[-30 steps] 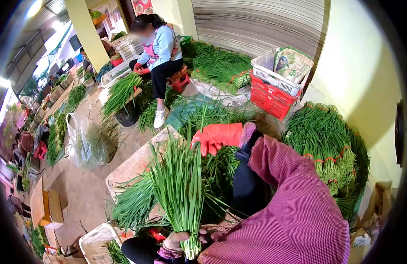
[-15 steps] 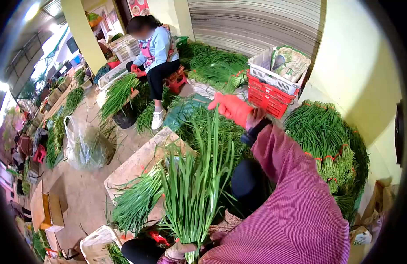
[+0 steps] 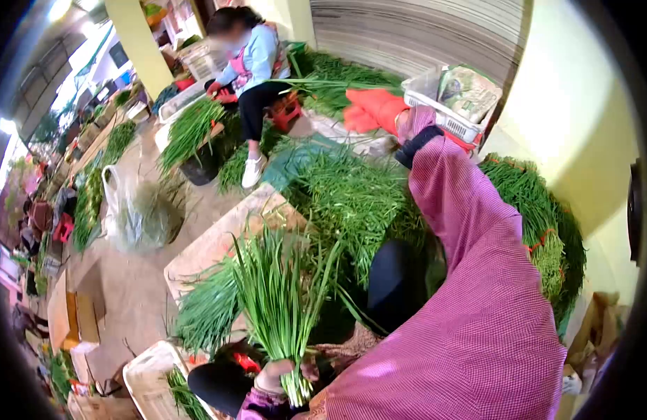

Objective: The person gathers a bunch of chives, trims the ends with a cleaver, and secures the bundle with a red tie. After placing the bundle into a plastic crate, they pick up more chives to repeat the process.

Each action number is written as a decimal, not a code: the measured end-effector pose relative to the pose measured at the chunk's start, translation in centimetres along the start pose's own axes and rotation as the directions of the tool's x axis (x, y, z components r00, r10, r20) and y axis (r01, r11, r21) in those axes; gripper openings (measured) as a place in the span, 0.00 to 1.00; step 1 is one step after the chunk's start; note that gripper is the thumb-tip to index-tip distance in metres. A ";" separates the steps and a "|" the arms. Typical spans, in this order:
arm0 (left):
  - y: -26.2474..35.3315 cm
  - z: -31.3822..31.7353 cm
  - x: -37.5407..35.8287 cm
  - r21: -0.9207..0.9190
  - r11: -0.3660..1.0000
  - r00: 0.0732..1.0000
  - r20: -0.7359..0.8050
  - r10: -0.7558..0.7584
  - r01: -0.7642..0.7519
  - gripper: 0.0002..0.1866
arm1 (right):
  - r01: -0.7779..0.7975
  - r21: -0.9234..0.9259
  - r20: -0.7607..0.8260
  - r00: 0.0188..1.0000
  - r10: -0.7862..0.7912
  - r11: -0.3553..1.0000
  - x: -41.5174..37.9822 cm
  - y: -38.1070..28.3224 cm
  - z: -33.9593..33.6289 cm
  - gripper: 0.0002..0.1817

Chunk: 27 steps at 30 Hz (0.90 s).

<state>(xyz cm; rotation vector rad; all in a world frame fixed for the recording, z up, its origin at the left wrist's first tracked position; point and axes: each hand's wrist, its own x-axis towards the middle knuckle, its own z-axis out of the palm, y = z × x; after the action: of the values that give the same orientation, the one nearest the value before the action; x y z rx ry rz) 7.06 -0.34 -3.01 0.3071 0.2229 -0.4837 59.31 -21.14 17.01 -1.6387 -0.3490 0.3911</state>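
Note:
My left hand (image 3: 274, 376), low in the view, is closed round the pale lower stems of an upright bunch of garlic chives (image 3: 278, 294); the long leaves fan out above it. My right hand (image 3: 371, 110), in an orange-red glove, reaches far forward. A few long chive leaves (image 3: 337, 85) stretch leftward from it; the fingers are partly hidden, but they look closed on these leaves. Beside the held bunch, another bunch of chives (image 3: 210, 308) lies on a worn board (image 3: 218, 245). A loose heap of greens (image 3: 351, 203) lies beyond my knee.
A co-worker (image 3: 257, 63) sits ahead near a bucket (image 3: 199, 168) topped with greens. Stacked crates (image 3: 425, 87) stand by the shutter. Tied bundles (image 3: 530, 196) lie at right. A plastic bag (image 3: 138, 217), cardboard box (image 3: 82, 318) and white basket (image 3: 145, 374) are at left.
My right hand has moved up and away from the bunch, and long leaves now trail leftward from it. The bunch in my left hand has shifted slightly left and down, with fewer tall leaves.

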 end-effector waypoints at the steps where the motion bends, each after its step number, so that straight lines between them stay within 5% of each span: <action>1: 0.1 1.1 0.6 0.026 0.998 0.998 0.010 0.062 -0.062 0.21 | -0.061 -0.114 0.267 0.959 0.090 0.992 0.1 3.0 -0.1 0.36; 2: 0.1 1.8 1.1 0.059 0.991 0.992 0.029 0.123 -0.124 0.20 | -0.079 -0.238 0.499 0.845 0.192 0.968 -0.7 5.4 0.1 0.39; 4: 0.1 2.8 1.2 0.052 0.985 0.981 -0.096 0.171 -0.167 0.21 | -0.343 -0.411 0.456 0.725 0.517 0.845 -6.9 4.7 6.2 0.44; 6: 0.6 3.9 1.9 0.093 0.978 0.979 -0.070 0.193 -0.186 0.22 | -0.381 -0.364 0.703 0.485 0.520 0.850 -9.1 9.3 7.8 0.47; 8: 0.8 3.7 2.0 0.145 0.976 0.981 -0.080 0.174 -0.161 0.24 | -0.294 -0.390 0.782 0.394 0.482 0.873 -13.8 10.6 10.4 0.49; 11: 1.2 2.2 2.5 0.159 0.986 0.991 -0.114 0.066 -0.048 0.19 | -0.399 -0.348 0.819 0.311 0.482 0.848 -18.6 10.9 13.5 0.51; 12: 1.2 2.1 2.5 0.169 0.986 0.990 -0.135 0.035 -0.012 0.24 | -0.399 -0.407 0.715 0.421 0.558 0.822 -19.3 10.3 14.4 0.47; 15: 1.0 6.2 3.2 0.222 0.972 0.983 -0.145 0.116 -0.082 0.33 | -0.301 -0.174 0.676 0.655 0.336 0.937 -20.4 11.8 16.2 0.33; 16: 1.1 5.9 3.3 0.223 0.973 0.985 -0.150 0.090 -0.055 0.34 | -0.285 -0.270 0.644 0.656 0.393 0.919 -19.8 12.9 16.8 0.29; 20: 0.5 5.1 3.4 0.352 0.925 0.945 -0.230 0.230 -0.140 0.29 | -0.104 -0.088 0.739 0.660 0.135 0.991 -19.7 14.5 18.6 0.26; 22: 0.8 6.1 2.3 0.399 0.902 0.891 -0.331 0.310 -0.166 0.24 | -0.179 -0.228 0.642 0.711 0.286 0.957 -18.9 12.4 17.6 0.32; 23: 0.7 5.8 1.6 0.390 0.893 0.882 -0.309 0.356 -0.223 0.24 | 0.059 -0.240 0.582 0.807 0.095 0.969 -17.9 13.7 16.5 0.39; 24: 0.7 5.6 0.9 0.382 0.879 0.868 -0.286 0.405 -0.285 0.24 | 0.088 -0.557 0.381 0.911 0.160 0.826 -17.3 13.4 15.5 0.43; 26: 1.1 7.1 -0.4 0.511 0.808 0.844 -0.260 0.470 -0.293 0.23 | 0.062 -0.846 0.310 0.866 0.392 0.530 -16.6 16.5 14.3 0.45; 27: 1.3 6.0 -1.0 0.542 0.793 0.840 -0.261 0.475 -0.279 0.22 | 0.157 -0.845 0.400 0.820 0.409 0.511 -16.6 20.1 14.4 0.43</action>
<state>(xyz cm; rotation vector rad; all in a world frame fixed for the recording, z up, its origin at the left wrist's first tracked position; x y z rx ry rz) 7.59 -0.89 3.18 0.9335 0.4141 -0.0507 37.93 -17.79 -3.43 -2.5431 -1.0020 0.9485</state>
